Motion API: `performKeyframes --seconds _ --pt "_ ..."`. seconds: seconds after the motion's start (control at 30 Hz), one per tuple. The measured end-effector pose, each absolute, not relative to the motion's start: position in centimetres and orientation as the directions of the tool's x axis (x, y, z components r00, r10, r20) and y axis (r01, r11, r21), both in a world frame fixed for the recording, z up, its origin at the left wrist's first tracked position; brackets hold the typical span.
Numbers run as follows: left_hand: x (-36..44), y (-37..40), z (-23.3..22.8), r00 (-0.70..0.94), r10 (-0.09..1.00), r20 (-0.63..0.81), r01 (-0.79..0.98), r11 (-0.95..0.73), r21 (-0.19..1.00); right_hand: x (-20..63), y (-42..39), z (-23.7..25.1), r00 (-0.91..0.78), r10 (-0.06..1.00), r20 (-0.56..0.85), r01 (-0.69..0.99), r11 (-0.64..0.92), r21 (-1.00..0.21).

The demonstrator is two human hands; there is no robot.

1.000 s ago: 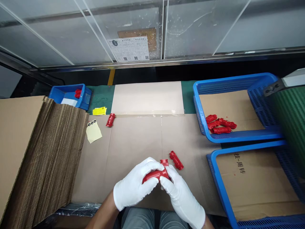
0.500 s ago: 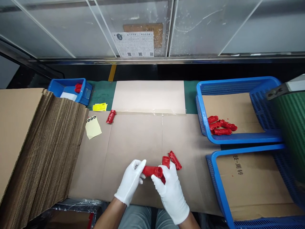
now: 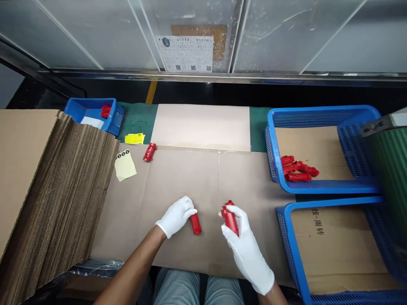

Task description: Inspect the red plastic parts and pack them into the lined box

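Observation:
In the head view my left hand (image 3: 178, 216), in a white glove, is closed on the upper end of a red tubular plastic part (image 3: 196, 225) at the cardboard-covered table. To its right, my right hand (image 3: 246, 245), gloved too, grips a second red tubular plastic part (image 3: 231, 221) between thumb and fingers. A bit of red (image 3: 229, 203) shows just beyond those fingers; whether it is a separate part I cannot tell. One more red part (image 3: 149, 151) lies farther off on the cardboard (image 3: 181, 178), near a pale yellow note (image 3: 125, 165).
Stacked cardboard sheets (image 3: 63, 182) stand at the left. Behind them is a small blue bin (image 3: 116, 120) with red pieces. On the right are two blue baskets lined with cardboard; the far basket (image 3: 321, 186) holds several red parts, the near basket (image 3: 288, 237) shows its printed lining.
My hands have drawn apart. The left moved slightly up and left, turning its red part from sideways to steeply slanted on the cardboard. The right moved right with its part, toward the loose one.

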State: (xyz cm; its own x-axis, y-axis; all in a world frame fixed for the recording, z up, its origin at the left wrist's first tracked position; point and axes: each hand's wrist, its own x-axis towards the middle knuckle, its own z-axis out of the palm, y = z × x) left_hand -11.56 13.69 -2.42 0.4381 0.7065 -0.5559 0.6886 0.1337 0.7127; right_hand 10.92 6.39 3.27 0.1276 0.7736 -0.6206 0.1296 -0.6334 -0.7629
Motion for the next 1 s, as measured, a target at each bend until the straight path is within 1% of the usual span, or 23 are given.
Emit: performKeyframes --seconds 0.03,0.07,0.13,0.17,0.2,0.23,0.3,0.33,0.4,0.43,0.5,0.63,0.83,0.93,1.0 --pt "-11.7 13.7 -2.6 0.454 0.682 -0.574 0.724 0.094 0.683 10.9 6.6 3.3 0.135 0.742 -0.657 0.096 -0.670 -0.736" --pt "-11.7 13.6 -2.6 0.438 0.683 -0.584 0.747 0.084 0.659 10.8 6.8 3.4 0.139 0.708 -0.692 0.082 -0.705 -0.704" --pt "-11.4 13.4 -1.6 0.350 0.744 -0.569 0.742 0.151 0.653 10.7 7.6 4.0 0.134 0.656 -0.742 0.117 -0.754 -0.646" --pt "-11.1 13.3 -0.8 0.308 0.776 -0.550 0.697 0.209 0.686 10.6 8.0 4.4 0.115 0.640 -0.760 0.143 -0.767 -0.625" --pt "-10.6 13.2 0.1 0.298 0.794 -0.530 0.616 0.264 0.742 10.5 8.5 4.8 0.083 0.631 -0.771 0.157 -0.773 -0.615" --pt "-10.1 13.2 1.1 0.323 0.798 -0.509 0.507 0.308 0.805 10.5 8.9 5.3 0.039 0.624 -0.780 0.146 -0.776 -0.614" --pt "-8.8 13.1 2.8 0.420 0.781 -0.462 0.284 0.371 0.884 10.5 9.5 6.1 -0.030 0.616 -0.787 0.034 -0.787 -0.616" --pt "-8.2 12.9 3.5 0.447 0.777 -0.444 0.190 0.403 0.895 10.4 9.6 6.4 -0.027 0.625 -0.780 -0.059 -0.780 -0.623" --pt "-7.1 12.5 4.3 0.420 0.795 -0.437 0.045 0.463 0.885 10.4 9.7 6.5 0.038 0.655 -0.755 -0.239 -0.727 -0.643" --pt "-6.7 12.2 4.4 0.383 0.810 -0.444 -0.008 0.483 0.875 10.4 9.6 6.5 0.082 0.671 -0.737 -0.301 -0.689 -0.660" --pt "-6.1 11.7 4.4 0.334 0.828 -0.450 -0.083 0.501 0.861 10.3 9.6 6.3 0.137 0.694 -0.707 -0.355 -0.632 -0.689" --pt "-5.9 11.4 4.1 0.328 0.845 -0.421 -0.108 0.477 0.872 10.3 9.6 6.2 0.149 0.692 -0.707 -0.354 -0.630 -0.691" --pt "-6.0 11.6 4.1 0.407 0.815 -0.413 -0.104 0.490 0.865 10.4 9.5 6.0 0.150 0.686 -0.712 -0.314 -0.650 -0.692" --pt "-6.3 11.2 3.9 0.455 0.807 -0.377 -0.043 0.443 0.896 10.3 9.3 5.8 0.097 0.684 -0.723 -0.298 -0.674 -0.676" --pt "-6.4 10.9 3.7 0.451 0.828 -0.334 0.032 0.359 0.933 10.1 9.0 5.7 0.057 0.680 -0.731 -0.298 -0.687 -0.662"
